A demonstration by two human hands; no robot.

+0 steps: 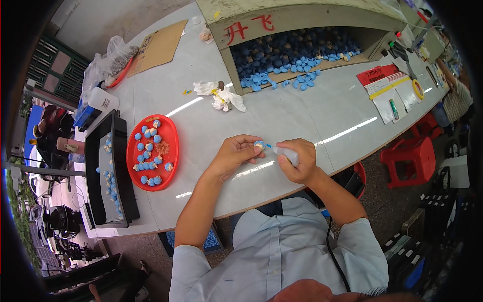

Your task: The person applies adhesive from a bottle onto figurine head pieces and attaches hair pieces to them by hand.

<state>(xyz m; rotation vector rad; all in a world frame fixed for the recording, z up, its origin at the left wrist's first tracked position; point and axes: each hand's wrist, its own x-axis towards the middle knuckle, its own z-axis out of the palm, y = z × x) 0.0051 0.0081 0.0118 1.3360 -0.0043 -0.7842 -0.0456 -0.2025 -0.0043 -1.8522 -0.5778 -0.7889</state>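
Over the near middle of the table, my left hand [233, 156] pinches a small round piece [259, 145], blue with a cream-coloured part. My right hand [304, 163] is wrapped round a translucent white squeeze bottle [287, 154]. The bottle's thin blue nozzle [270, 146] points left and meets, or nearly meets, the small piece; which of the two I cannot tell. To the left, a red round plate [132, 157] carries several little blue-and-cream figures [149, 147] and a brown flower-shaped thing [162, 147].
A black tray [130, 196] holding more blue pieces stands at the table's left edge. At the back is an open-fronted box [302, 17] heaped with blue pieces [297, 48]. Crumpled tissues [221, 95], cardboard [158, 48], a tape roll [417, 89] and a red stool [410, 158] are around.
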